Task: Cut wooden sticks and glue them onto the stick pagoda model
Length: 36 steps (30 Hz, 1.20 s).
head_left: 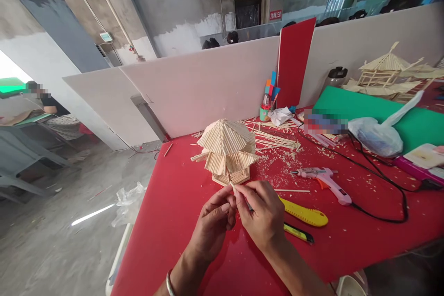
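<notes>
A small pavilion model (227, 150) built of thin wooden sticks stands on the red table (180, 203), just beyond my hands. My left hand (212, 224) and my right hand (261, 212) meet in front of its base, both with fingers pinched together on a short thin wooden stick (233, 188) whose tip shows between the fingertips. A dark slim tool shows under my right hand's fingers; I cannot tell what it is. A bangle sits on my left wrist.
A yellow utility knife (305, 215) and a second yellow-black cutter (299, 233) lie right of my hands. A white glue gun (326, 180) with a black cord, loose sticks (274, 141), a pen cup (266, 110), a plastic bag (376, 136), a green mat (412, 122), another stick model (385, 71).
</notes>
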Tool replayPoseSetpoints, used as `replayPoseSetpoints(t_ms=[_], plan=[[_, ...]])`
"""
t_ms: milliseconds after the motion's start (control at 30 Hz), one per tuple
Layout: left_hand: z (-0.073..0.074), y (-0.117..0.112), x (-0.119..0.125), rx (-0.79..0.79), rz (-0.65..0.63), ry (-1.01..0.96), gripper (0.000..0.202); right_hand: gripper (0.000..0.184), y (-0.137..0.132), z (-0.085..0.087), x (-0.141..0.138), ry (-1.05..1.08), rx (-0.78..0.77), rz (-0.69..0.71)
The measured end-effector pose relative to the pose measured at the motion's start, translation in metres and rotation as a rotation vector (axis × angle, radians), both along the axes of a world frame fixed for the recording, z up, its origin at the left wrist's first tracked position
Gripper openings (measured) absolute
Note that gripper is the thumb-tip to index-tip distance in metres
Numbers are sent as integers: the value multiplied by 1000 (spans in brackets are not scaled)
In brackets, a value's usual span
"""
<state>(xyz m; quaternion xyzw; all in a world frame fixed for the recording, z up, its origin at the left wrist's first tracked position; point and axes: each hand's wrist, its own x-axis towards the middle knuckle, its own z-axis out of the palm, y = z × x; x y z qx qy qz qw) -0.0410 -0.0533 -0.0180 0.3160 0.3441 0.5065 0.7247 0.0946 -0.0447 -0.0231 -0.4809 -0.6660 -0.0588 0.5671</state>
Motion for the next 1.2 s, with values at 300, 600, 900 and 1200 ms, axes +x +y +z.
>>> replayPoseSetpoints(t_ms=[300,600,900,1200], plan=[[6,-3,15,1,78,6,63,14,17,9,-4,14,27,-65],[1,-6,25,10,118,-3,78,14,27,10,-5,-39,11,-60],[1,-5,20,49,55,-43,72,15,31,9,-8,-62,15,-66],[0,-4,21,25,45,-183,74,13,35,9,-8,-51,20,-31]])
